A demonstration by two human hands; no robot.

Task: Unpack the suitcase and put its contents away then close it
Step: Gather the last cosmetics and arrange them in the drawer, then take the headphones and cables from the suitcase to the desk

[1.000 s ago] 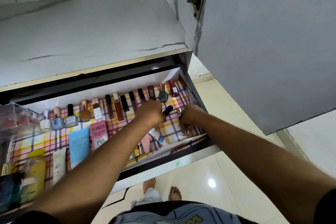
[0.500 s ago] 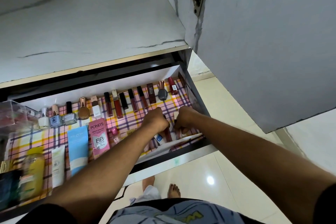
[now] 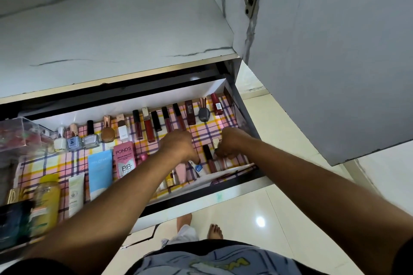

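The suitcase is out of view. An open drawer lined with pink plaid paper holds cosmetics. Both my hands reach into its right front corner. My left hand is curled knuckles-up, its fingertips down beside a small white tube with a blue cap; what they touch is hidden. A dark lip gloss tube lies on the liner between my hands. My right hand pinches a pale-capped lip gloss tube that rests on the liner.
A row of lipsticks and nail polish bottles lines the drawer's back. A Pond's BB tube, a blue tube and a yellow bottle lie to the left. An open cupboard door hangs on the right.
My left hand carried a dark tube down and laid it on the liner, then drew slightly left of it. My right hand stayed at the front right corner.
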